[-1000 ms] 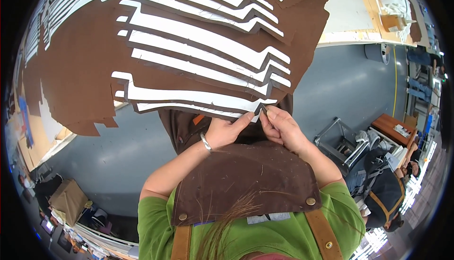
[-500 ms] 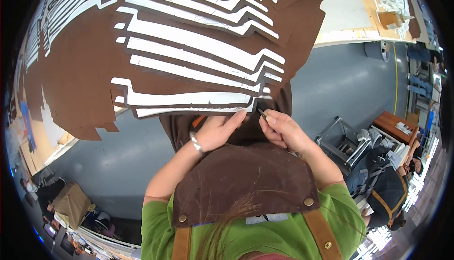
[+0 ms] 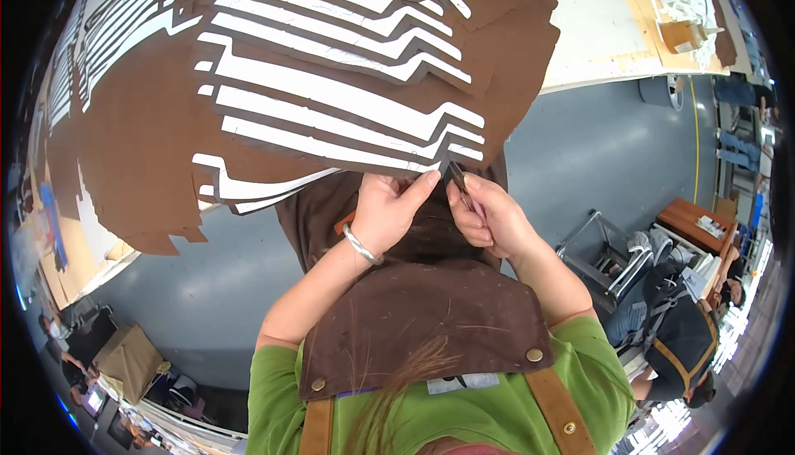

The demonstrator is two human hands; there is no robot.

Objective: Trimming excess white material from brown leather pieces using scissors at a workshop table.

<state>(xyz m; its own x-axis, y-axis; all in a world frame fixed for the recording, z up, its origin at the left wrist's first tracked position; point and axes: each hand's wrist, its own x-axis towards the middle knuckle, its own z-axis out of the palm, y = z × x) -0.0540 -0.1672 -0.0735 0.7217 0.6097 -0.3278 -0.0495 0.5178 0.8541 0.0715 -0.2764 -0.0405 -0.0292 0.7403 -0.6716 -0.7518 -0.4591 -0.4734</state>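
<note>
A large brown sheet (image 3: pixel 273 107), which looks like leather, lies over the table and hangs toward me. Long white strips (image 3: pixel 331 91) with stepped ends lie across it. My left hand (image 3: pixel 389 211) pinches the sheet's near edge, thumb on top by a strip's end, fingers mostly hidden underneath. Just right of that thumb, my right hand (image 3: pixel 489 215) is closed around a small slim tool (image 3: pixel 456 175) with a dark tip. Its tip meets the sheet's edge near the strip ends; its exact kind is hard to make out. The nearest strips (image 3: pixel 269 188) bend down left of my left hand.
The pale table (image 3: pixel 592 49) reaches to the far right, with a small amber container (image 3: pixel 681 37) on it. A metal-framed stand (image 3: pixel 592 256) and a brown box (image 3: pixel 691 221) stand at right. Other people sit nearby, one in a dark apron (image 3: pixel 679 331).
Both hands have shifted slightly up to a strip farther from me. The nearest strips, flat before along the front edge, now sag downward. More of the right hand's tool shows.
</note>
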